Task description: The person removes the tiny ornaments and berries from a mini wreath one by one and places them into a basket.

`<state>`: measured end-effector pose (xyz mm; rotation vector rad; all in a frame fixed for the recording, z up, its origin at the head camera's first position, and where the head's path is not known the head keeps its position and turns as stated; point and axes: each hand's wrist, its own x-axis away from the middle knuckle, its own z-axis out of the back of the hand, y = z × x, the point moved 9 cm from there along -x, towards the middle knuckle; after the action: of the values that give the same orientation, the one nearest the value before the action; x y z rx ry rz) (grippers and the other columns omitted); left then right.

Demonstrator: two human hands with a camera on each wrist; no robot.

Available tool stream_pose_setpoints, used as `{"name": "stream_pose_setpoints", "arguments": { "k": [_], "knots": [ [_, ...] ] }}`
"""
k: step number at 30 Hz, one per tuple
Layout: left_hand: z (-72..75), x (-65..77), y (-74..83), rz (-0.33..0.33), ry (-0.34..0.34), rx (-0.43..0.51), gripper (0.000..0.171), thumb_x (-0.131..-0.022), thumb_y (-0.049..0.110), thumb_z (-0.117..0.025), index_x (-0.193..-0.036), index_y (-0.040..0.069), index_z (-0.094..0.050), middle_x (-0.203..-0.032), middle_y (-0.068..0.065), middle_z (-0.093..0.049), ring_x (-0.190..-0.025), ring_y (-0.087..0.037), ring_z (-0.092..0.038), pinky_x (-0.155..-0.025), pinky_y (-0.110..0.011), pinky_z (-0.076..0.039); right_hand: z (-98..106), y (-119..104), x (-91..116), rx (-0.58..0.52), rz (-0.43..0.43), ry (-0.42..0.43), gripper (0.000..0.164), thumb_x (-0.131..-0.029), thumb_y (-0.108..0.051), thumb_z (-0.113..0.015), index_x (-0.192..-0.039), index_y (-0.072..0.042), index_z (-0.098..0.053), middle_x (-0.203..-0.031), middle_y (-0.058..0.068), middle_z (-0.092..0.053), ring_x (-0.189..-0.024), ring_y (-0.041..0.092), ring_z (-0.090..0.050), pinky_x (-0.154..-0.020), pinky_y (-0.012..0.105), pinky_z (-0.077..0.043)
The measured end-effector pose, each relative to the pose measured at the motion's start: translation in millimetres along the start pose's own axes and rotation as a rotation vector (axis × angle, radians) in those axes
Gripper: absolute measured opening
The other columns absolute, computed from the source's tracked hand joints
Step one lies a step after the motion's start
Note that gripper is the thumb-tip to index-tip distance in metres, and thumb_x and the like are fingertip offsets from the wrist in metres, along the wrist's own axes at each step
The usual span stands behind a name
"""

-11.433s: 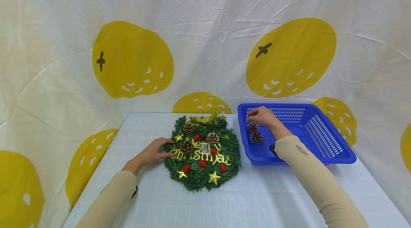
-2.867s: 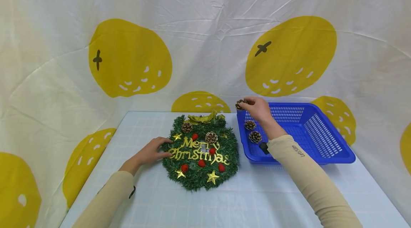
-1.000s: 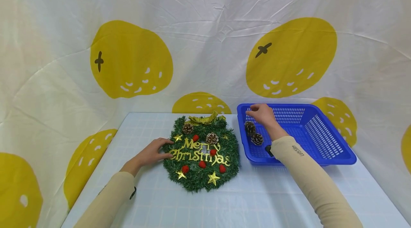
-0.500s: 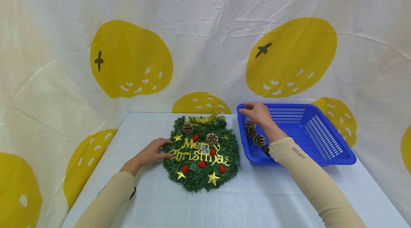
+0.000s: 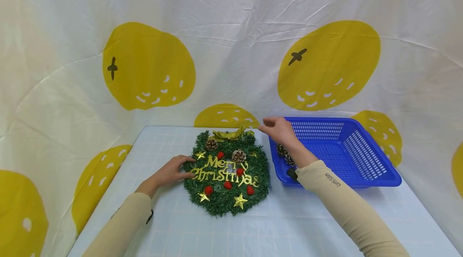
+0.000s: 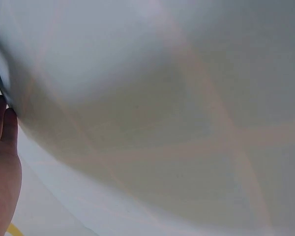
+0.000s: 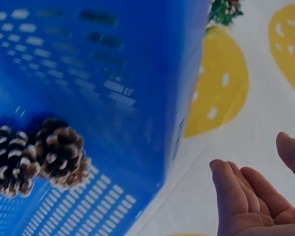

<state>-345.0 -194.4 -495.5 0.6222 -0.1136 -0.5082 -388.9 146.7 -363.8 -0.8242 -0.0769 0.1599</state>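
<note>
A green Christmas wreath lies on the table, with gold "Merry Christmas" lettering, gold stars and red berries. Two pine cones, one upper left and one right of centre, sit on it. My left hand touches the wreath's left edge with extended fingers. Above the basket's left rim, my right hand holds nothing; in the right wrist view its thumb stands apart from its fingers. Inside the blue basket, pine cones cluster at the left end, partly hidden by the right hand in the head view.
The light blue checked table reaches back to a white curtain printed with large yellow fruit shapes. A gold ribbon bow tops the wreath. The basket's raised rim stands between its cones and the wreath.
A third pine cone has left the wreath's lettering; the right hand carried it to the basket and released it there. Now that hand has shifted left, empty. The left hand stays put.
</note>
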Motion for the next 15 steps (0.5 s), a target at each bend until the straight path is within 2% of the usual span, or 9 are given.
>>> {"name": "stream_pose_setpoints", "arguments": {
  "k": [8,15],
  "knots": [
    [-0.2,0.3,0.9,0.008,0.004,0.002,0.059,-0.089,0.041,-0.071,-0.135,0.008,-0.056,-0.135,-0.019,-0.052,-0.128,-0.042,-0.044,-0.106,-0.059,-0.034,-15,-18,6,0.0,0.051,-0.007,0.055,-0.096,-0.033,-0.063,-0.141,-0.004,-0.051,-0.139,0.017,-0.055,-0.125,0.033,-0.053,-0.098,0.05,-0.047],
    [-1.2,-1.0,-1.1,0.008,-0.004,0.012,0.059,-0.088,0.041,-0.072,-0.135,0.009,-0.055,-0.137,-0.017,-0.052,-0.129,-0.039,-0.043,-0.107,-0.058,-0.033,-28,-29,12,-0.021,0.056,-0.045,0.055,-0.096,-0.035,-0.063,-0.141,-0.006,-0.052,-0.138,0.014,-0.056,-0.125,0.03,-0.054,-0.097,0.049,-0.048]
  ]
}}
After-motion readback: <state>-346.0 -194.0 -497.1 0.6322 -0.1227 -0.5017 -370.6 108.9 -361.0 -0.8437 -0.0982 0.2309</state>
